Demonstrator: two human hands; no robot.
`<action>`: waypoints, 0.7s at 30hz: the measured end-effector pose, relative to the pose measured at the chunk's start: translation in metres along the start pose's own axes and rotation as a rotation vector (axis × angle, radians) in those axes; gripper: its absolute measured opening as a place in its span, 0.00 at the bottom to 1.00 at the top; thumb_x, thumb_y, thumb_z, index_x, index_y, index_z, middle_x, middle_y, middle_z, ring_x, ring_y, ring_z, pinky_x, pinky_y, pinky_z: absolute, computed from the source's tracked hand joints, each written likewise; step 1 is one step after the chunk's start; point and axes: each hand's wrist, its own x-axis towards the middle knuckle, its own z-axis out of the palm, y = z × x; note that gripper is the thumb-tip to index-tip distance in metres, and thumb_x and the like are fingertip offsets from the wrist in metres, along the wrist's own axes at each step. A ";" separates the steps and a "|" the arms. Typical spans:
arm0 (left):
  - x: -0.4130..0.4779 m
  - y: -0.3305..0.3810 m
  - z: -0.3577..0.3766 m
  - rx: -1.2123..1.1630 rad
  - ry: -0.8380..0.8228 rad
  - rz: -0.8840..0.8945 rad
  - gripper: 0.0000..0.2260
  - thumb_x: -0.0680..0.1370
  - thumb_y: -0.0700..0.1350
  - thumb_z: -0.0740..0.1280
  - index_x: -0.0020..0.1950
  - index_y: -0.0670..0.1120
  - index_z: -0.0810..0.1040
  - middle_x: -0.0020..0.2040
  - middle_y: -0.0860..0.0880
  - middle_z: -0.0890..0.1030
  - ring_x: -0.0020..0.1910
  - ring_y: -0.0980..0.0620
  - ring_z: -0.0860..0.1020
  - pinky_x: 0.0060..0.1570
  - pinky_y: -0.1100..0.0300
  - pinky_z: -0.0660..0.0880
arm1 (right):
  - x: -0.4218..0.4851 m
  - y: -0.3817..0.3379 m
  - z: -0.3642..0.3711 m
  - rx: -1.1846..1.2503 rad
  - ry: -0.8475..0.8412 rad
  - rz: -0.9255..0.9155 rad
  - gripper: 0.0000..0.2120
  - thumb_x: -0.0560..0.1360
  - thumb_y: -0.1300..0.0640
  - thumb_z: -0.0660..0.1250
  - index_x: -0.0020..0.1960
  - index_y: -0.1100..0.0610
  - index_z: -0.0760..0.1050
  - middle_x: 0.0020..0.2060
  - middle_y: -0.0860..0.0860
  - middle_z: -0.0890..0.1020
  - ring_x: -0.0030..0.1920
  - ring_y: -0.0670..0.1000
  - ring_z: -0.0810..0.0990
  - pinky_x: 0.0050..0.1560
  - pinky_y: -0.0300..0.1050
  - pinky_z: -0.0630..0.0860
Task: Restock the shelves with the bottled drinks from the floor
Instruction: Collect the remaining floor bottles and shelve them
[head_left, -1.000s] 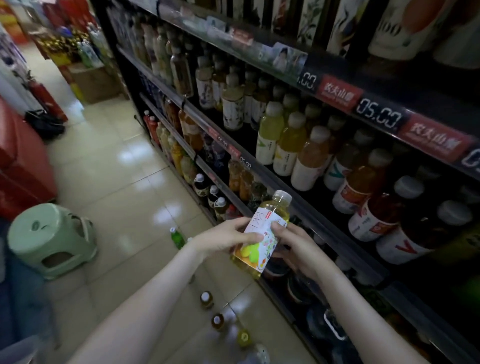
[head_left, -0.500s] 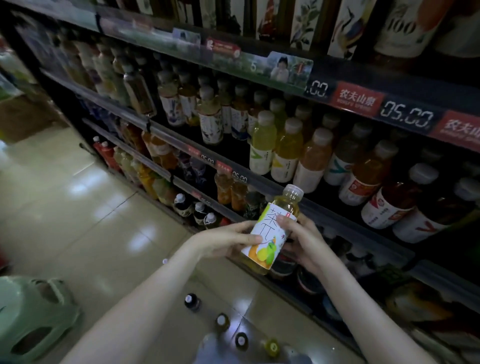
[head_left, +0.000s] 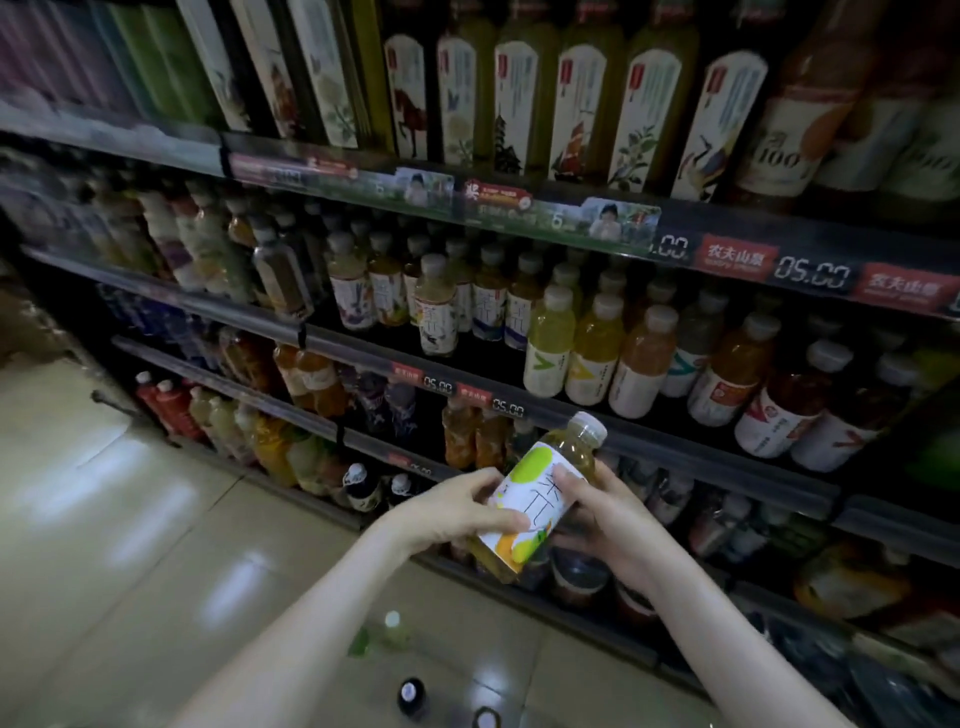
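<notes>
Both hands held one bottle (head_left: 540, 499) in the air in front of the lower shelves. The left hand (head_left: 457, 512) pinched the lower half of the label from the left side. The right hand (head_left: 608, 519) wrapped the body from the right, with its thumb lying across the label. Each grip was closed on that same bottle, and neither was spread.

The bottle was tilted. Its cap (head_left: 589, 427) pointed up and away towards the rail of the middle shelf (head_left: 675, 441), and its base pointed down towards the person. The long axis was therefore already aimed roughly at the rack, cap first.

A row of white-labelled tea bottles (head_left: 436, 312) stood on that middle shelf, above and to the left of the cap. These may be the same drink, though the dim, smeared picture left their print unreadable. If that row was the target, it lay on the left hand's side. The right hand, however, had the fuller hold, so it looked the likelier one to carry the bottle up and set it upright, with the left hand letting go.

More bottles (head_left: 413, 693) stood on the floor (head_left: 130, 519) below the arms, not yet shelved
</notes>
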 end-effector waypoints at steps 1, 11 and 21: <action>-0.006 0.003 0.000 0.052 0.037 0.012 0.20 0.65 0.56 0.77 0.51 0.52 0.76 0.41 0.59 0.80 0.40 0.63 0.78 0.42 0.67 0.72 | -0.004 -0.001 0.002 -0.039 0.022 -0.014 0.19 0.74 0.50 0.69 0.63 0.53 0.72 0.53 0.54 0.84 0.53 0.56 0.84 0.53 0.59 0.80; -0.059 0.006 0.028 0.352 0.279 0.071 0.24 0.61 0.62 0.75 0.54 0.59 0.74 0.51 0.58 0.77 0.49 0.59 0.76 0.52 0.54 0.76 | -0.037 0.008 0.030 -0.062 0.112 -0.066 0.17 0.73 0.55 0.72 0.59 0.58 0.74 0.49 0.58 0.84 0.47 0.58 0.85 0.42 0.57 0.82; -0.070 0.011 -0.003 0.314 0.277 0.167 0.25 0.64 0.61 0.76 0.59 0.60 0.75 0.53 0.62 0.78 0.51 0.61 0.76 0.51 0.56 0.77 | -0.040 -0.009 0.055 -0.101 0.122 -0.191 0.14 0.73 0.56 0.72 0.57 0.53 0.76 0.49 0.53 0.85 0.48 0.54 0.85 0.46 0.58 0.82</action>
